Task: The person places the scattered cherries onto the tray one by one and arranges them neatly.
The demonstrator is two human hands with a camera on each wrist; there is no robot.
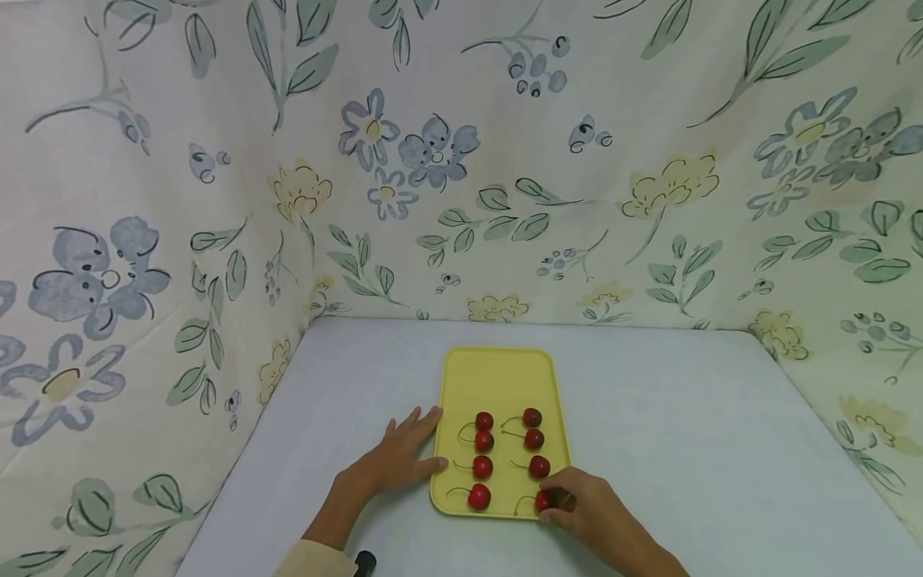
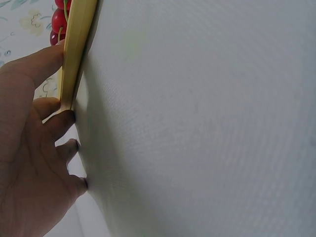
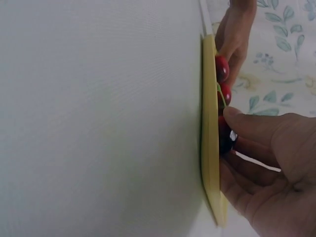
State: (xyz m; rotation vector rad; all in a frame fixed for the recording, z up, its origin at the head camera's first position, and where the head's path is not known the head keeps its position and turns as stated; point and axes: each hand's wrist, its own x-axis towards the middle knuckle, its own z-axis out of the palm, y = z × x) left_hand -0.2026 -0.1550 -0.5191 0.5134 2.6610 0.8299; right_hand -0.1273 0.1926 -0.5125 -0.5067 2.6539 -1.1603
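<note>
A yellow tray (image 1: pixel 497 373) lies on the table with several red cherries in two columns, their thin stems mostly pointing left. My left hand (image 1: pixel 397 457) is spread at the tray's left side, its thumb and a fingertip touching the rim. In the left wrist view the fingers look extended and hold nothing. At the tray's near right corner my right hand (image 1: pixel 591 509) pinches a cherry (image 1: pixel 542 502) between thumb and fingers, partly covering it. The right wrist view shows this dark red cherry (image 3: pixel 224 131) low against the tray. Just beyond it sits another cherry (image 1: pixel 539 467).
The white tabletop (image 1: pixel 671 417) extends on both sides of the tray. Floral cloth (image 1: pixel 505 200) hangs behind the table and along its sides. A small black object (image 1: pixel 365 562) shows by the left sleeve (image 1: pixel 315 559).
</note>
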